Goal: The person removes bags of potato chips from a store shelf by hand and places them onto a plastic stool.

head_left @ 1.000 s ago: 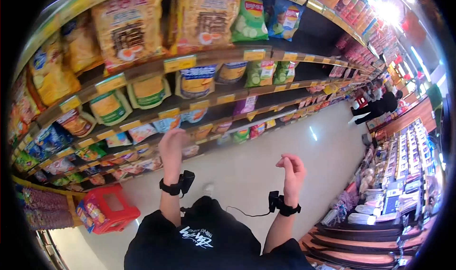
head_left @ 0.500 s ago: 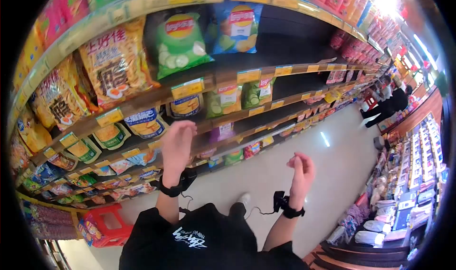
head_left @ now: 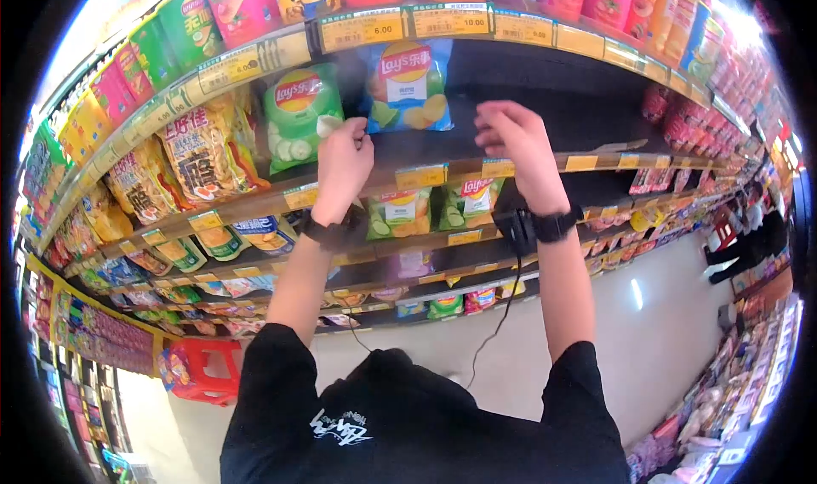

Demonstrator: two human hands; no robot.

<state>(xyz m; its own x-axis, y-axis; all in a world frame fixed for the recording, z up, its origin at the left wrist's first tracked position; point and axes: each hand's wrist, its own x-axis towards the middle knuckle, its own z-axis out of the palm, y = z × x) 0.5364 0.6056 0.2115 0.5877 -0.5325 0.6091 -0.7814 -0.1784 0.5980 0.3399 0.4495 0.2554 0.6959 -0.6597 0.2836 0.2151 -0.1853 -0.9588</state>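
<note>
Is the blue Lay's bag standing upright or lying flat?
Upright: the blue Lay's bag shows its front, with the logo near the top.

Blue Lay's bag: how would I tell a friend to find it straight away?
On the tall snack shelving, find the price strip reading 6.00 and 10.00. Just beneath it is the blue Lay's bag, in the gap between the person's left hand and right hand. Unlike the green Lay's bag to its left, it is mostly blue, with a white panel under the logo.
</note>
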